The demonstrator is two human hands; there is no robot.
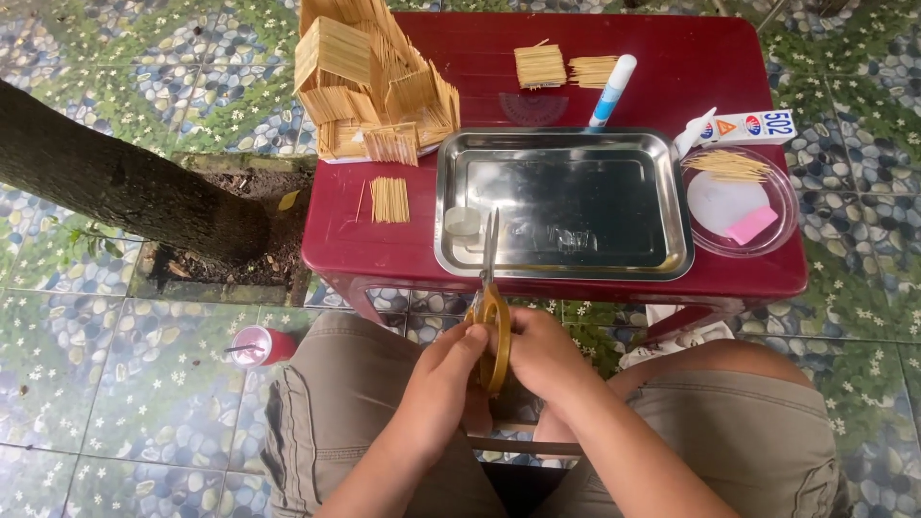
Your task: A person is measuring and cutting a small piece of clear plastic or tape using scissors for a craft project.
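Both my hands meet in front of my lap, below the near edge of a dark red table (pixel 691 67). My right hand (pixel 547 357) grips the yellow handles of a pair of scissors (pixel 490 288), whose blades point up over the rim of a steel tray (pixel 566 269). My left hand (pixel 449 369) is closed against the same handles; what its fingers pinch is hidden. The blades look closed.
A toothpick-built model (pixel 369 82) stands at the table's back left, with loose toothpick bundles (pixel 389 199) near it. A glue tube (pixel 612 91), a glue box (pixel 743 127) and a clear lid with sticks (pixel 739 201) lie right. A tree trunk (pixel 115 177) leans at left; a red cup (pixel 259 345) sits on the floor.
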